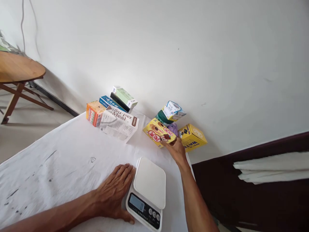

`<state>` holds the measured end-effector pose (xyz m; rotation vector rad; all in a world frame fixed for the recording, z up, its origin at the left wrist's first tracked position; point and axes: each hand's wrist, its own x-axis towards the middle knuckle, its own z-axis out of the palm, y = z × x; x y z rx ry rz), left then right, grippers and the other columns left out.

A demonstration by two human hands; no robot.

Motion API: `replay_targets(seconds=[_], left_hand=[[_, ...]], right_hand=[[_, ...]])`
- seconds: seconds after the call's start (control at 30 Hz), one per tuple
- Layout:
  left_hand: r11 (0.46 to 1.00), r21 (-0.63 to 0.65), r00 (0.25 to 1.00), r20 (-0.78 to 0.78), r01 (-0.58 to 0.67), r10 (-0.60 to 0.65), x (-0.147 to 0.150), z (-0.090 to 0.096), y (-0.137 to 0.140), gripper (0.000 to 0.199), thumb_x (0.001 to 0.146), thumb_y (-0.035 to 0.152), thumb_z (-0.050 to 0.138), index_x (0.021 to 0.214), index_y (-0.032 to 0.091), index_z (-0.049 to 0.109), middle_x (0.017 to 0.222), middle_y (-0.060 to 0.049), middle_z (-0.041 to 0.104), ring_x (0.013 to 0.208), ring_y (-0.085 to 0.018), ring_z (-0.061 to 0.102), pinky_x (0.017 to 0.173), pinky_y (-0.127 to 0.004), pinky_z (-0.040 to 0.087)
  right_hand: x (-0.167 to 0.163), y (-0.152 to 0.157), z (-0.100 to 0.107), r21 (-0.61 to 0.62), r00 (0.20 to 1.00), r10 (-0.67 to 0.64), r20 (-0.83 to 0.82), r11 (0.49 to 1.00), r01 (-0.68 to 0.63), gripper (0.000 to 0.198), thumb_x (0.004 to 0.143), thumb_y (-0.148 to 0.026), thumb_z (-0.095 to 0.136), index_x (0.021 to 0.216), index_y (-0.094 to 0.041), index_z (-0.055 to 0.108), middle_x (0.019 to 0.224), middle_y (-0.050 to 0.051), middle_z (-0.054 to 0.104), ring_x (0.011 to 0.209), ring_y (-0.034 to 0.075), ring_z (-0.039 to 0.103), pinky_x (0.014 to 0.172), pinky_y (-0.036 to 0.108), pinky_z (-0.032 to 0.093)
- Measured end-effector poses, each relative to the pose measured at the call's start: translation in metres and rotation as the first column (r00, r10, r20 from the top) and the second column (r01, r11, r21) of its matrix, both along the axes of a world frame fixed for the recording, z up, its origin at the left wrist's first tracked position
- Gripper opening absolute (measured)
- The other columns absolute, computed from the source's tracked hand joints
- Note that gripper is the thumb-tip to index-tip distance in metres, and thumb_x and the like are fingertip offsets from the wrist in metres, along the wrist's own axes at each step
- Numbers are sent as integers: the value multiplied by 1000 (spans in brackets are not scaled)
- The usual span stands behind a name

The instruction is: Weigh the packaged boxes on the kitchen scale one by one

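A white digital kitchen scale (150, 183) lies near the front of the table, its display lit and its plate bare. My left hand (116, 191) rests flat against the scale's left side, fingers stretched out and thumb by the lower edge. Farther back, my right hand (177, 149) grips the right end of a yellow snack box (159, 132) with cookie pictures. Behind that box are a green-lidded container (164, 118), a white and blue carton (174, 111) and something purple (173, 128), partly hidden. A yellow carton (193, 138) stands just right of my right hand.
On the back left are a Su-per Meal box (120, 124), an orange box (95, 112), a blue box (109, 102) and a light green box (124, 96). A white cloth (72, 167) covers the table, against a wall. A wooden folding table (21, 67) stands at far left.
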<state>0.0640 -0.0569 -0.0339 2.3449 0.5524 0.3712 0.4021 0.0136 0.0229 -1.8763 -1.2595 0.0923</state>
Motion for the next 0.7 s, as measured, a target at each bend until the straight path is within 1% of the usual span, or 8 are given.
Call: replay_targets(seconds=[0.07, 0.13, 0.23, 0.33, 0.4, 0.47, 0.57, 0.7], left_hand=[[1000, -10, 1000, 16, 8, -8, 0, 0, 0, 126, 69, 75, 75, 161, 9, 20, 163, -31, 29, 153, -48, 24, 123, -66, 21], [1000, -11, 1000, 23, 10, -10, -1, 1, 0, 126, 69, 77, 74, 161, 9, 20, 163, -31, 29, 153, -48, 23, 123, -66, 20], [1000, 4, 1000, 24, -7, 7, 0, 1, 0, 130, 65, 79, 75, 160, 9, 22, 162, -30, 33, 152, -49, 25, 123, -66, 20], [1000, 21, 999, 34, -19, 18, 0, -2, -1, 133, 61, 81, 76, 160, 9, 23, 161, -30, 35, 152, -48, 27, 124, -64, 21], [999, 29, 998, 61, -35, 33, 0, -8, -3, 132, 63, 82, 75, 160, 10, 22, 163, -29, 33, 153, -46, 25, 125, -62, 19], [998, 32, 995, 88, -53, 50, 0, -14, -5, 132, 65, 83, 73, 161, 10, 21, 164, -28, 30, 154, -44, 23, 126, -60, 17], [999, 31, 994, 106, -44, 41, -1, -20, -5, 133, 65, 85, 71, 162, 10, 20, 165, -28, 29, 155, -43, 22, 127, -58, 16], [999, 38, 992, 123, -34, 29, -1, -22, -3, 134, 65, 87, 70, 161, 8, 21, 164, -29, 30, 154, -44, 24, 126, -58, 17]], right_hand=[[-19, -8, 9, 31, 995, -61, 85, 998, 59, 59, 64, -49, 82, 110, -18, 60, 110, 18, 67, 117, 41, 58, 103, 58, 43], [-48, -13, 21, 81, 979, -47, 197, 996, 31, 56, 74, -49, 76, 117, -18, 58, 119, 19, 63, 120, 39, 56, 106, 58, 40], [-103, -5, 38, 91, 939, 132, 319, 981, -169, 53, 83, -53, 71, 121, -20, 57, 120, 15, 63, 116, 33, 58, 103, 52, 45], [-151, 17, 47, 9, 894, 336, 296, 935, -354, 69, 78, -57, 78, 130, -19, 53, 128, 16, 61, 123, 33, 55, 105, 50, 46], [-171, 33, 49, -72, 859, 431, 276, 901, -428, 81, 72, -53, 85, 136, -19, 49, 131, 16, 59, 124, 33, 55, 106, 49, 45], [-181, 45, 48, -137, 845, 458, 278, 889, -436, 84, 67, -44, 89, 136, -18, 49, 128, 15, 59, 119, 33, 57, 105, 49, 46], [-182, 53, 47, -183, 851, 437, 291, 899, -399, 74, 63, -35, 90, 125, -18, 54, 118, 12, 60, 109, 31, 59, 100, 48, 48], [-177, 51, 47, -194, 871, 456, 182, 885, -422, 61, 61, -40, 88, 109, -23, 53, 102, 4, 63, 95, 27, 62, 88, 43, 52]])
